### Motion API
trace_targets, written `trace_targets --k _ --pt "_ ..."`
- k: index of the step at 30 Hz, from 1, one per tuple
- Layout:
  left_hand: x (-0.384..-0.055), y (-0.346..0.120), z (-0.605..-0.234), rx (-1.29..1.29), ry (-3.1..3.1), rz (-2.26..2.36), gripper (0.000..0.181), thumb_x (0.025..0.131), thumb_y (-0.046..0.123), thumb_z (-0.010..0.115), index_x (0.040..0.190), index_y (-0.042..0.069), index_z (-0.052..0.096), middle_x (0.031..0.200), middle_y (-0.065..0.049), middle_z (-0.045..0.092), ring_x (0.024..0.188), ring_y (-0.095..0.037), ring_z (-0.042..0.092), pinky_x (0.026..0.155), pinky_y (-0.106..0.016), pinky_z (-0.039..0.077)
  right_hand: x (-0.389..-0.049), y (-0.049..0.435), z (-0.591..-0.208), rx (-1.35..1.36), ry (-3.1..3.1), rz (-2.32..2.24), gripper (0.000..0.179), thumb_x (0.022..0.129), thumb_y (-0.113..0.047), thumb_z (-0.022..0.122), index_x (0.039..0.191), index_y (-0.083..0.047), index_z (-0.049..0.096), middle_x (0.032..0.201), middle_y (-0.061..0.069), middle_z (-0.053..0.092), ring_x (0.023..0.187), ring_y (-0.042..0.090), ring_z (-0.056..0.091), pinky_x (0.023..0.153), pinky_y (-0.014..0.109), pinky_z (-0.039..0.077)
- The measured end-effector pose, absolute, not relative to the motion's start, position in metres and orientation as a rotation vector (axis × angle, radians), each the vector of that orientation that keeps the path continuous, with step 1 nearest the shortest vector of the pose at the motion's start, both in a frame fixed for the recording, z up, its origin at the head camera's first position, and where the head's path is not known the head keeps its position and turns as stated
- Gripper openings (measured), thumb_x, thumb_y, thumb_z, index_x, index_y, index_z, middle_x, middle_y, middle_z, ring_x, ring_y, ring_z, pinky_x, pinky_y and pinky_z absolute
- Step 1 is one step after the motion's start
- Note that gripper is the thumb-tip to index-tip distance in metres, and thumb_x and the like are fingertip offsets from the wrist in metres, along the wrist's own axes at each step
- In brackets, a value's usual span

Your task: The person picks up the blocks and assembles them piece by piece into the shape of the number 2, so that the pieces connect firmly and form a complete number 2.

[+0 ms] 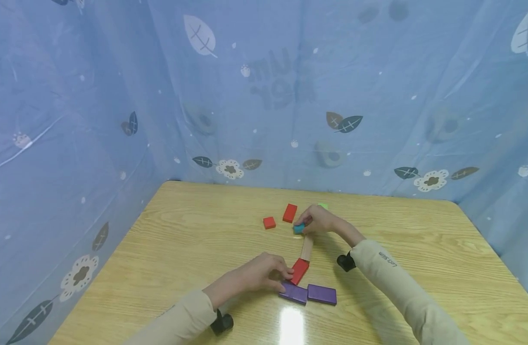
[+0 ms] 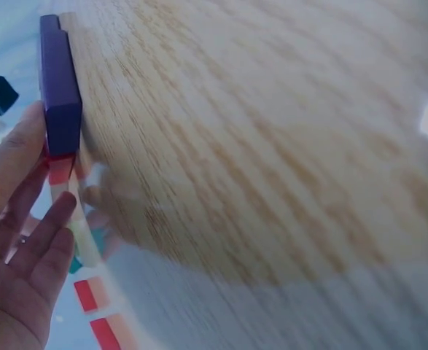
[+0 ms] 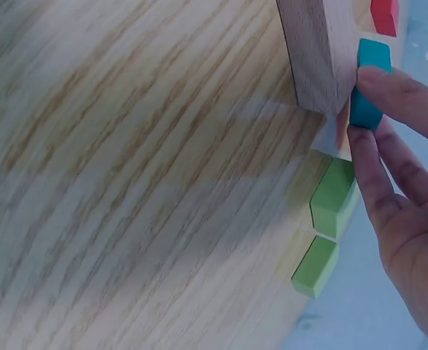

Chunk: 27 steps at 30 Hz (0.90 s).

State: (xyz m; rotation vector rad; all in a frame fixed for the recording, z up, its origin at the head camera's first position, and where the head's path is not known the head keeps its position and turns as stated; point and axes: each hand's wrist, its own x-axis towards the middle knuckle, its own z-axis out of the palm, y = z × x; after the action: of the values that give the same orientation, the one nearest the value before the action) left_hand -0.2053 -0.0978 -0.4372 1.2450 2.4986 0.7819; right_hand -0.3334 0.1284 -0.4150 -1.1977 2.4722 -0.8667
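My right hand (image 1: 319, 219) pinches a teal block (image 1: 298, 229) between thumb and fingers, at the far end of a plain wooden block (image 1: 307, 247). In the right wrist view the teal block (image 3: 370, 87) stands close beside the wood; whether they touch, I cannot tell. My left hand (image 1: 260, 272) rests its fingertips on a red block (image 1: 299, 271), its thumb against the left purple block (image 1: 295, 293). Those fingers look relaxed in the left wrist view. A second purple block (image 1: 322, 294) lies end to end with the first. Wood, red and purple blocks form a bent line.
Two loose red blocks, one longer (image 1: 290, 212) and one small (image 1: 269, 223), lie left of the right hand. Behind that hand are green blocks (image 3: 334, 197). The wooden table (image 1: 194, 220) ends at a blue patterned curtain (image 1: 264, 96).
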Motion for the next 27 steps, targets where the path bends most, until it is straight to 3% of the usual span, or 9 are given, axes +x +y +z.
trace_targets --k 8,15,22,27 --pt "-0.205 -0.098 -0.436 1.249 2.509 0.777 0.034 0.078 0.017 0.078 0.109 0.005 0.071 0.112 0.0 0.068 0.104 -0.005 0.06 0.098 -0.017 0.041 -0.335 0.131 -0.415 -1.219 2.511 -0.799 0.018 0.086 0.004 0.066 0.102 0.007 0.071 0.1 0.018 0.07 0.091 0.028 0.067 0.077 0.034 0.056" --pt "-0.205 -0.098 -0.438 1.245 2.509 0.782 0.033 0.078 0.017 0.078 0.108 0.005 0.071 0.111 0.001 0.068 0.104 -0.004 0.059 0.097 -0.016 0.041 -0.336 0.132 -0.42 -1.307 2.551 -0.801 0.018 0.082 0.011 0.066 0.099 0.008 0.072 0.096 0.018 0.071 0.087 0.029 0.068 0.076 0.035 0.057" --pt "-0.205 -0.097 -0.438 1.246 2.506 0.779 0.033 0.078 0.018 0.078 0.109 0.006 0.071 0.112 0.001 0.068 0.104 -0.004 0.059 0.098 -0.017 0.041 -0.333 0.125 -0.419 -1.204 2.612 -0.796 0.016 0.085 -0.009 0.072 0.097 0.002 0.073 0.092 0.012 0.072 0.081 0.021 0.067 0.071 0.029 0.055" --pt "-0.205 -0.097 -0.439 1.255 2.503 0.783 0.033 0.079 0.017 0.077 0.109 0.005 0.071 0.112 0.0 0.068 0.104 -0.005 0.059 0.097 -0.016 0.041 -0.334 0.119 -0.418 -1.227 2.636 -0.719 0.015 0.081 -0.008 0.075 0.094 0.001 0.072 0.088 0.01 0.071 0.079 0.02 0.066 0.068 0.029 0.055"
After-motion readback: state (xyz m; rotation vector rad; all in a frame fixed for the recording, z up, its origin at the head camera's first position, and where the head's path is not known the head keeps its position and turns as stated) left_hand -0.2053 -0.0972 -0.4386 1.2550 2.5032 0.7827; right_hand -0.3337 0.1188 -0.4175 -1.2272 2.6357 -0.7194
